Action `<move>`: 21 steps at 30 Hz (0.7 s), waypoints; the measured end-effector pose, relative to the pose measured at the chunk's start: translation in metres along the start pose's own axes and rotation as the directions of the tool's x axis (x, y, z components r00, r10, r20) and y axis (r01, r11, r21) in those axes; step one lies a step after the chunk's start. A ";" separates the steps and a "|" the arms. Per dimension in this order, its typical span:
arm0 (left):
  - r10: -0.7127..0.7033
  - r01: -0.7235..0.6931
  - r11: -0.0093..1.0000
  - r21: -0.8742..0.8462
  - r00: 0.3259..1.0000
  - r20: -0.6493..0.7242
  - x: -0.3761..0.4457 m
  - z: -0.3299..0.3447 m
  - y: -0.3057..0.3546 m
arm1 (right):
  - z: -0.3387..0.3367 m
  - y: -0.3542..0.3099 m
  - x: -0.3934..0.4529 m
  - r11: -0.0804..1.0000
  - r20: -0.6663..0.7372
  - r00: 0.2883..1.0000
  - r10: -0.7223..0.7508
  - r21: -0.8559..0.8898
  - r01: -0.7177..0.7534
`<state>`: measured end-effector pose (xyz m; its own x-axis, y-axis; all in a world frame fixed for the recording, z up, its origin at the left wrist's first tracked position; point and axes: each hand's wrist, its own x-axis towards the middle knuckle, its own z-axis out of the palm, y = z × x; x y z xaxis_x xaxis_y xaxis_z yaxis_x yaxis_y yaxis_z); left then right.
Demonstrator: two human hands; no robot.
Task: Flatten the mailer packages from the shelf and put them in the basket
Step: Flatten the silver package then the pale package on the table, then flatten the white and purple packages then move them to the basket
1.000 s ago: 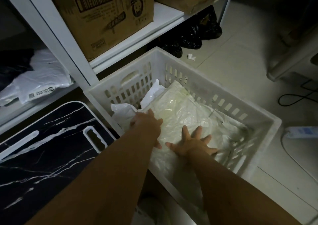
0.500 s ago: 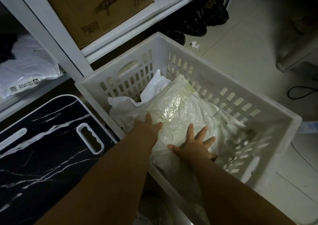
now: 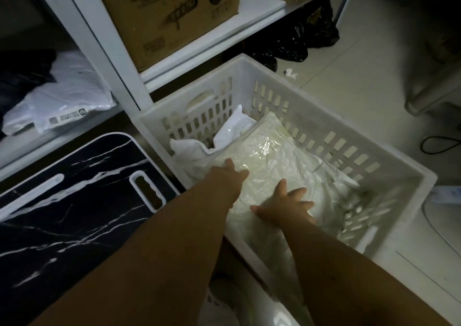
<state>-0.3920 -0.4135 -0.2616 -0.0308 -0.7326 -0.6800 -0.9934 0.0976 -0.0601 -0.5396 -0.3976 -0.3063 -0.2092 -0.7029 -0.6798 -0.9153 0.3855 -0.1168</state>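
I see both hands flat inside the white slatted plastic basket point(image 3: 294, 86), left hand point(image 3: 228, 176) and right hand point(image 3: 287, 204) with fingers spread and released, pressing the translucent cream plastic mailer package point(image 3: 277, 156) onto the crumpled white mailers point(image 3: 192, 151) beneath, I judge to squeeze out air so it packs level. Another white mailer with a printed label point(image 3: 64, 103) waits on the white metal shelf point(image 3: 104, 58) to the left.

Glossy crinkled plastic mailer point(image 3: 272, 161) lies in matt white plastic basket point(image 3: 294, 81).
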 end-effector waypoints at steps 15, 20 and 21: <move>-0.002 -0.132 0.956 -0.263 0.891 -0.454 -0.180 -0.055 -0.051 | -0.079 -0.045 -0.121 0.964 -0.293 0.927 -0.236 0.048 0.261; -0.200 0.005 0.932 -0.363 0.842 -0.502 -0.261 -0.040 -0.108 | -0.083 -0.098 -0.188 0.905 -0.357 0.845 -0.397 0.002 0.426; -0.247 0.035 0.920 -0.390 0.826 -0.507 -0.277 -0.033 -0.122 | -0.081 -0.111 -0.205 0.884 -0.362 0.819 -0.444 -0.027 0.467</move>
<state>-0.2659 -0.2444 -0.0416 0.1639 -0.9706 -0.1761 -0.9581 -0.1992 0.2060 -0.4229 -0.3448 -0.0952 0.1104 -0.9638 -0.2429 -0.9161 -0.0039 -0.4010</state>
